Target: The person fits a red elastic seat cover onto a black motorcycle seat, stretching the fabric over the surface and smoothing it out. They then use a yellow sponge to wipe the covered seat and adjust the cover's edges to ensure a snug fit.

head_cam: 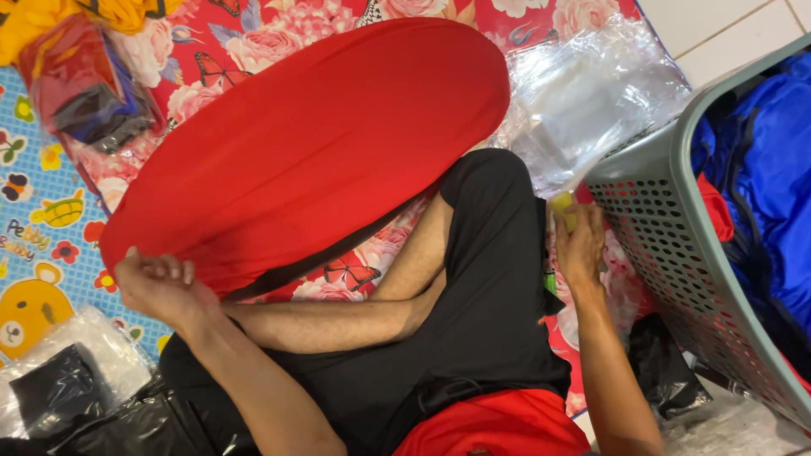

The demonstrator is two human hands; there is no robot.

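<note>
We grip the red cloth (pixel 312 143) in our closed left hand (pixel 156 287); it spreads over our lap. Our right hand (pixel 579 247) pinches a small yellow object (pixel 563 209) beside the grey laundry basket (pixel 667 245).

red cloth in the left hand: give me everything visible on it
The red cloth is a plain, smooth, slightly shiny fabric with no print, spread taut into a wide rounded oval with soft creases fanning from its lower left end. There the left hand grips its gathered edge in a closed fist. A dark band runs along its lower edge. It spans above the flowered mat and the person's crossed legs, its right end overlapping the black shorts. The right hand is clear of it.
</note>
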